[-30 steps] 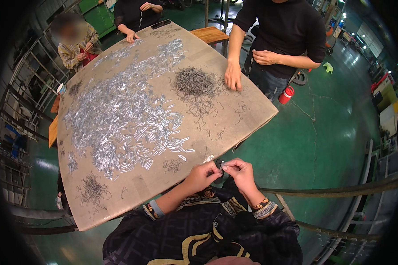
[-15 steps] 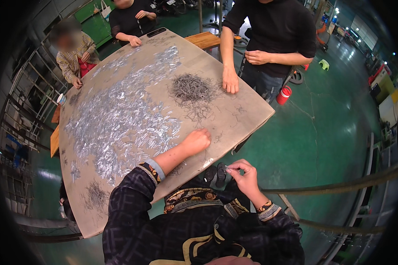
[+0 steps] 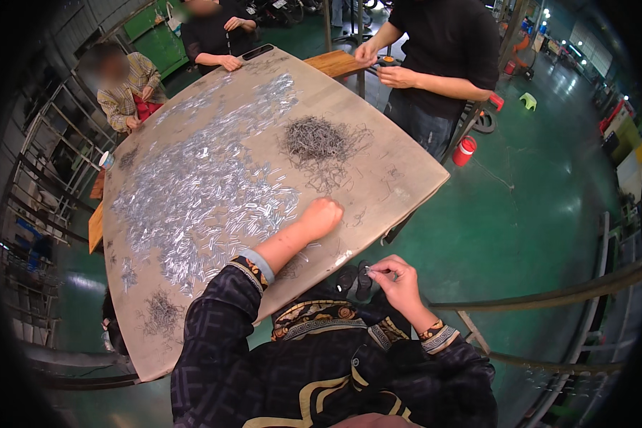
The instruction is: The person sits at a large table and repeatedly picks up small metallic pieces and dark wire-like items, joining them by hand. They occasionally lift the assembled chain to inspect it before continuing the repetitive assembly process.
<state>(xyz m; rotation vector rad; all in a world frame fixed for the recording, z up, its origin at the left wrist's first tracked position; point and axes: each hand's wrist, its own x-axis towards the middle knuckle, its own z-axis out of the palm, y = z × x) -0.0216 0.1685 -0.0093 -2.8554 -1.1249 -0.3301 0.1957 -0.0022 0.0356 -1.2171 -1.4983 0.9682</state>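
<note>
My left hand (image 3: 322,217) rests over the table with its fingers curled down and closed, at the near edge of a pile of thin dark wire pieces (image 3: 314,139). What its fingertips hold, if anything, is hidden under the hand. Beyond the table's front edge, my right hand (image 3: 401,284) is raised, thumb and forefinger pinched on something small that I cannot make out. To the left of my left hand spreads a wide heap of short shiny silvery metal pieces (image 3: 192,192).
The beige table (image 3: 399,143) carries a smaller dark wire heap (image 3: 160,314) at its near left. Around the far side several people work; one in black (image 3: 442,50) stands at the far right. A red container (image 3: 464,151) stands on the green floor, a curved rail (image 3: 542,296) at right.
My left hand has shifted slightly up toward the dark pile. The co-worker at the far right has lifted a hand off the table and brought both hands together.
</note>
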